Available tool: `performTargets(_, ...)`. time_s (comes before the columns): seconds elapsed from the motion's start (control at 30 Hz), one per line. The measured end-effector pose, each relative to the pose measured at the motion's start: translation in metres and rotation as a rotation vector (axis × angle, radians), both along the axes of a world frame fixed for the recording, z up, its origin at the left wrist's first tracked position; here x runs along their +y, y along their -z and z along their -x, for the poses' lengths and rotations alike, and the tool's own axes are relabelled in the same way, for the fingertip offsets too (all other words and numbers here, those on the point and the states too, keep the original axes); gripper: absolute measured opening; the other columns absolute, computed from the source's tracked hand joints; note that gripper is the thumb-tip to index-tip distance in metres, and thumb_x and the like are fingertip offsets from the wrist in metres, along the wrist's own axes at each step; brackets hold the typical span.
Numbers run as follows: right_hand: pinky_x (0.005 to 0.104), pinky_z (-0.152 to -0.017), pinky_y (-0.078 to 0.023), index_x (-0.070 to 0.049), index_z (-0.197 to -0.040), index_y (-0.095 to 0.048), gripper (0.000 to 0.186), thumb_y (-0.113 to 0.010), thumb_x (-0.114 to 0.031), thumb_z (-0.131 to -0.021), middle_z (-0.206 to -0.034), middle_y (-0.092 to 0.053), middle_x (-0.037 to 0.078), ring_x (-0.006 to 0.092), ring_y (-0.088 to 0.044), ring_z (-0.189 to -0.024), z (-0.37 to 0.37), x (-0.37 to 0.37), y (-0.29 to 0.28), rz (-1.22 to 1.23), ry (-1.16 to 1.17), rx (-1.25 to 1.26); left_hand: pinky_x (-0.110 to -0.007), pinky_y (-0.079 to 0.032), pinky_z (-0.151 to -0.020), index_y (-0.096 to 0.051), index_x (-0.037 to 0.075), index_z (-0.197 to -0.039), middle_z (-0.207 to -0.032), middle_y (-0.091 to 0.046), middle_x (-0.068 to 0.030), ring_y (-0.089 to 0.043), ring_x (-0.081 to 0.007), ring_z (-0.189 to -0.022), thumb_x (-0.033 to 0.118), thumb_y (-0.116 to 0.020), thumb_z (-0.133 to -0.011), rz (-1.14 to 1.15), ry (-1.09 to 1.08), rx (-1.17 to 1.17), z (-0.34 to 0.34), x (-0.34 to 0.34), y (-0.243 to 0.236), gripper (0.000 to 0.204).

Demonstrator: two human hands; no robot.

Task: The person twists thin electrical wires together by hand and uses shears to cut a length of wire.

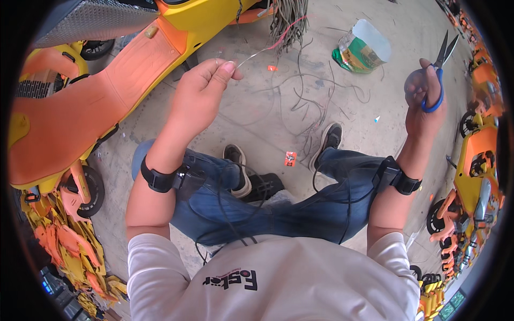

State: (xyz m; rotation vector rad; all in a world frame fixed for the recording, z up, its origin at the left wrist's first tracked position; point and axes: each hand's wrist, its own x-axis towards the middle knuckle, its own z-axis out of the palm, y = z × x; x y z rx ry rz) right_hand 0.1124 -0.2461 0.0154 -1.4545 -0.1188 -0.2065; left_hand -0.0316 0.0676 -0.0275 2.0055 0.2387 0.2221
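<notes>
My left hand (201,91) is closed, thumb and forefinger pinching the bare end of a thin wire (256,54). Farther along, the wire is red and leads up toward a hanging bundle of grey-brown cables (289,24) beside a yellow and orange vehicle. Out to the right, my right hand (422,104) holds a pair of scissors (440,88) by its blue handle. The blades point up and away from me, slightly parted, with nothing between them. The two hands are well apart.
A yellow and orange vehicle body (136,69) fills the upper left. Loose wire pieces (305,101) and an orange label (290,159) lie on the floor. A cut-open green and white container (361,51) stands ahead. Vehicles (476,160) line the right; yellow-orange panels (69,246) pile up at left.
</notes>
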Motion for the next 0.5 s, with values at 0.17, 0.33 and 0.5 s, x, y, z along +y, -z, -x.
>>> performTargets(0.17, 0.0195, -0.057, -0.039, -0.001, -0.113, -0.055, 0.036, -0.066, -0.021, -0.086, -0.077, -0.055, 0.001, 0.0065, -0.052, -0.068, 0.043, 0.035, 0.019, 0.252, -0.563, -0.017, -0.021, -0.034, -0.057, -0.065, 0.001, -0.089, -0.07, -0.05, 0.0056, -0.04, -0.004, -0.064, 0.024, -0.055, -0.094, 0.273, 0.005, 0.06, -0.006, -0.019, -0.012, 0.026)
performTargets(0.33, 0.023, -0.067, -0.045, -0.001, -0.117, -0.051, 0.047, -0.074, -0.021, -0.081, -0.085, -0.058, 0.004, 0.0091, -0.055, -0.075, 0.072, 0.054, 0.023, 0.062, -0.858, 0.11, -0.02, -0.022, -0.043, -0.061, 0.002, -0.096, -0.056, -0.035, 0.0078, -0.026, -0.0015, -0.046, 0.028, -0.053, -0.096, 0.303, -0.095, -0.053, -0.01, -0.029, -0.019, 0.028)
performTargets(0.5, 0.0235, -0.065, -0.044, -0.002, -0.12, -0.052, 0.058, -0.078, -0.03, -0.076, -0.078, -0.057, 0.004, 0.0099, -0.053, -0.071, 0.06, 0.041, 0.016, 0.064, -1.199, 0.308, -0.02, -0.022, -0.042, -0.06, -0.001, -0.097, -0.056, -0.034, 0.0076, -0.025, -0.0021, -0.045, 0.026, -0.052, -0.097, 0.463, -0.187, -0.057, -0.01, -0.022, -0.023, 0.028)
